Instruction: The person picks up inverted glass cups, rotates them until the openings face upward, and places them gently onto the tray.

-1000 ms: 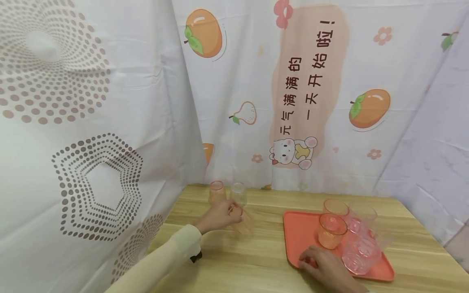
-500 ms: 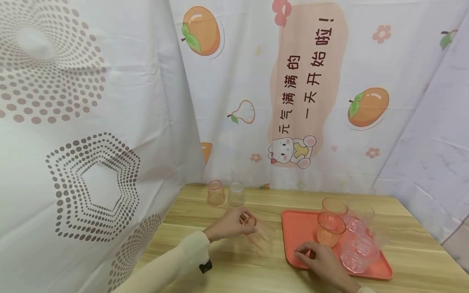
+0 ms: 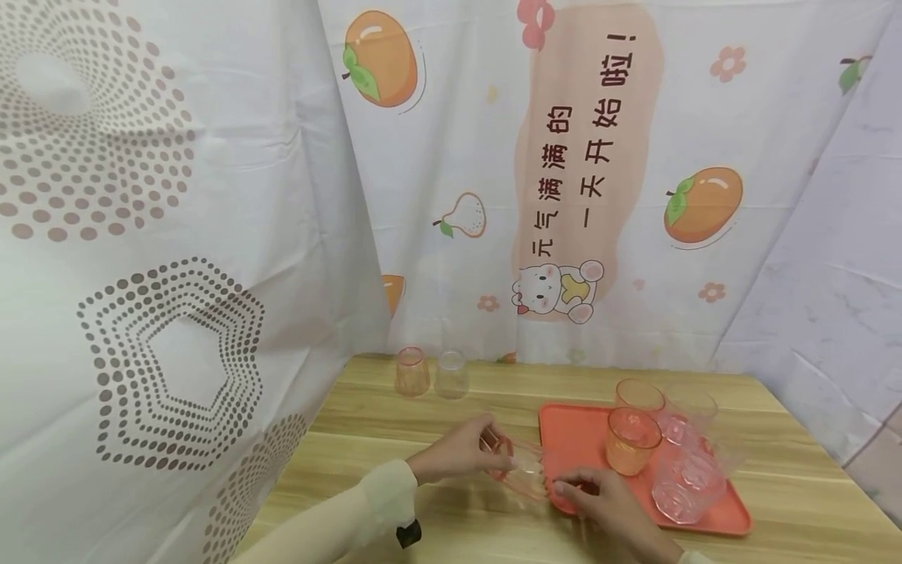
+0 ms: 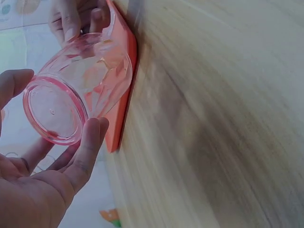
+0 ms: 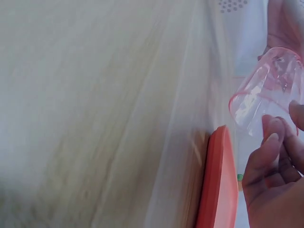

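My left hand (image 3: 465,453) grips a clear pink-tinted cup (image 4: 95,71) by its base end, thumb on one side and fingers on the other. Tilted on its side, the cup points its mouth toward my right hand (image 3: 609,501). That right hand hovers over the near left corner of the red tray (image 3: 574,442), fingers loosely bent beside the cup's rim. In the right wrist view its fingertips (image 5: 271,126) overlap the cup (image 5: 268,88); whether they touch it, I cannot tell.
On the tray stand an amber cup (image 3: 633,450), an orange-rimmed cup (image 3: 640,395) behind it, and a clear cup (image 3: 694,406). Pink clear cups (image 3: 685,487) lie at its right. A pink cup (image 3: 412,376) and a clear cup (image 3: 452,380) stand at the table's back left.
My left hand has carried the cup rightward and nearer, from beside the back cups to the tray's left edge. My right hand has shifted slightly left toward the cup.
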The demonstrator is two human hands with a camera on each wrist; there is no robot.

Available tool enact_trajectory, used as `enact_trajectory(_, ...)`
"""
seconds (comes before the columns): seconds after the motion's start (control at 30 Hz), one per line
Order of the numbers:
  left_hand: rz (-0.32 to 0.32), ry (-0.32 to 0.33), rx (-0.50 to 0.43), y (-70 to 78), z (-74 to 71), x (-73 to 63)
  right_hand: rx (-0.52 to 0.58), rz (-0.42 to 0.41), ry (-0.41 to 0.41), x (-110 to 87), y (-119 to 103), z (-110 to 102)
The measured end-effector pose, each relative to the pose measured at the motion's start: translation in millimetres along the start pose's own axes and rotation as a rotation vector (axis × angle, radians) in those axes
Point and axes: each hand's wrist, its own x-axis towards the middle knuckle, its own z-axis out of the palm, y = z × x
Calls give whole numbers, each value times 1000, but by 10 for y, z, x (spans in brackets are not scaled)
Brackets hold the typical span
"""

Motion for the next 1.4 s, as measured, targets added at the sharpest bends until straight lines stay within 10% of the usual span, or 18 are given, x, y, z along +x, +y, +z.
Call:
enact_trajectory(0.5, 6, -16, -55, -50, 147, 20, 52, 3, 294, 2, -144, 28)
enact_trajectory(1.4, -19, -2, 168, -109, 674, 236, -603, -441, 365, 229, -243, -387)
